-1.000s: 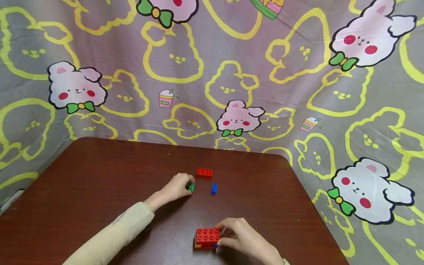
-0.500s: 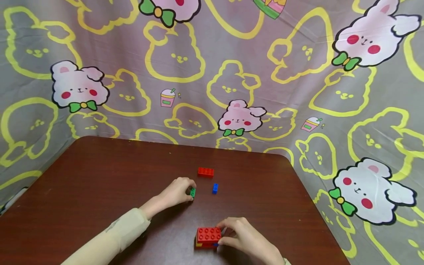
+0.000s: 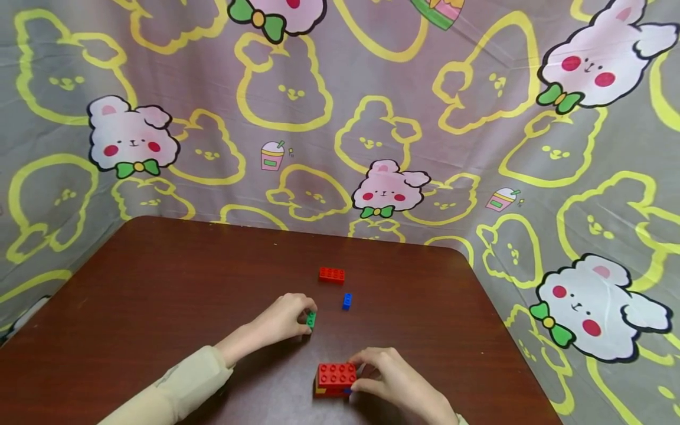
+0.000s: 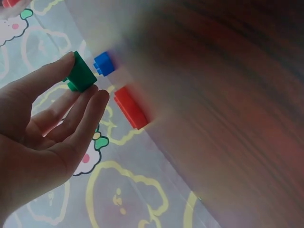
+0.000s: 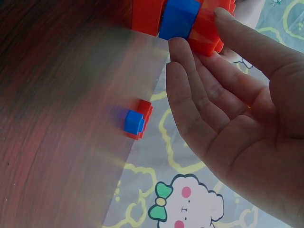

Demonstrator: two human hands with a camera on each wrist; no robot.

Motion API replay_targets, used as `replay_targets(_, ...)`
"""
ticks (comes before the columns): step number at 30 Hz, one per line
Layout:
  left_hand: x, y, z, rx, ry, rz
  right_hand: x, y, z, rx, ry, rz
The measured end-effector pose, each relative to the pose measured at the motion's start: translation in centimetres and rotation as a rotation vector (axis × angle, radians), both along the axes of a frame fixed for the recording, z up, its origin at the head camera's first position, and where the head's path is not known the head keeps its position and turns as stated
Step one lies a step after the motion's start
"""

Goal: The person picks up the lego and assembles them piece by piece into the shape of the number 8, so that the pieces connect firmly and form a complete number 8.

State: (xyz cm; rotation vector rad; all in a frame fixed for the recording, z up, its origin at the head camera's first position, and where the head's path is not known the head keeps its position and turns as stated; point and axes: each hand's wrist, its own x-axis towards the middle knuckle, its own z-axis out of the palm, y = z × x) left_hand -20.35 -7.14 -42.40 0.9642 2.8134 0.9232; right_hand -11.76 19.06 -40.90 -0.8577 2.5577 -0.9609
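Observation:
My left hand (image 3: 284, 317) pinches a small green brick (image 3: 311, 319) between thumb and fingertips; in the left wrist view the green brick (image 4: 82, 73) shows its studs pointing left. Nearer the front, a stack of toy bricks (image 3: 336, 375) has a red eight-stud brick on top, with bits of yellow and blue beneath. My right hand (image 3: 393, 378) holds this stack at its right end, thumb on the near side and fingers behind. From the right wrist, a blue brick (image 5: 179, 19) appears sandwiched between red ones. The stack's far side is hidden.
Beyond the hands, a small blue brick (image 3: 347, 301) and a red eight-stud brick (image 3: 332, 275) lie apart on the brown table (image 3: 186, 265). A curtain (image 3: 308, 136) with cartoon bunnies hangs behind the table and along its sides.
My left hand has drawn the green brick toward me, away from the loose red brick and closer to the stack. The right hand keeps its hold on the stack; the head view shifts slightly.

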Motion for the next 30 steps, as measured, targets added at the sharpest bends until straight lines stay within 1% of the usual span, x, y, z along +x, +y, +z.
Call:
replay_targets(2, 0.3, 0.1, 0.1, -0.004, -0.005, -0.008, 0.0, 0.0, 0.0, 0.002, -0.001, -0.001)
replay_targets(8, 1.1, 0.2, 0.2, -0.011, 0.014, -0.037, 0.0, 0.1, -0.1, 0.009, 0.012, 0.002)
replay_targets(14, 1.8, 0.2, 0.4, 0.000, 0.060, -0.067, 0.0, 0.1, -0.1, 0.004, -0.003, 0.004)
replay_targets(21, 2.7, 0.2, 1.0, -0.004, 0.088, -0.091, -0.1, 0.1, -0.1, 0.006, -0.020, -0.010)
replay_targets(26, 3.4, 0.1, 1.5, -0.001, 0.098, -0.103, -0.1, 0.1, -0.1, 0.007, -0.010, -0.005)
replay_targets(30, 4.0, 0.1, 1.8, -0.001, 0.127, -0.117, -0.1, 0.1, -0.2, 0.000, 0.007, 0.003)
